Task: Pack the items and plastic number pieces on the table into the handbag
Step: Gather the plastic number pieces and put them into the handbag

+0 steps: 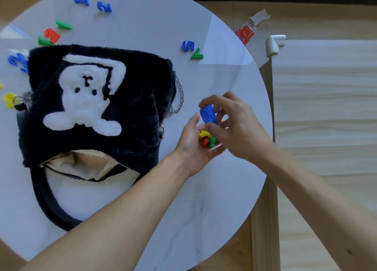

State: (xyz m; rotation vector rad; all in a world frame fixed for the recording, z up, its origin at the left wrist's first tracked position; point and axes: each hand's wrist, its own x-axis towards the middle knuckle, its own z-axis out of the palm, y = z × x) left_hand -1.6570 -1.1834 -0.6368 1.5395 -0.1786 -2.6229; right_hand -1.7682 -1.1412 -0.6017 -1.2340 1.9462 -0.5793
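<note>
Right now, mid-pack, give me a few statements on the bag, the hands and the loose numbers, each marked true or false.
1. The handbag lies flat with its zip open. True.
2. The right hand pinches a blue number. True.
3. The left hand is empty. False: it cups several small coloured pieces.
4. All the numbers are already in the bag. False: a blue 5 and a green 7, among others, lie on the table.
5. A chain hangs at the bag's right side. True.
</note>
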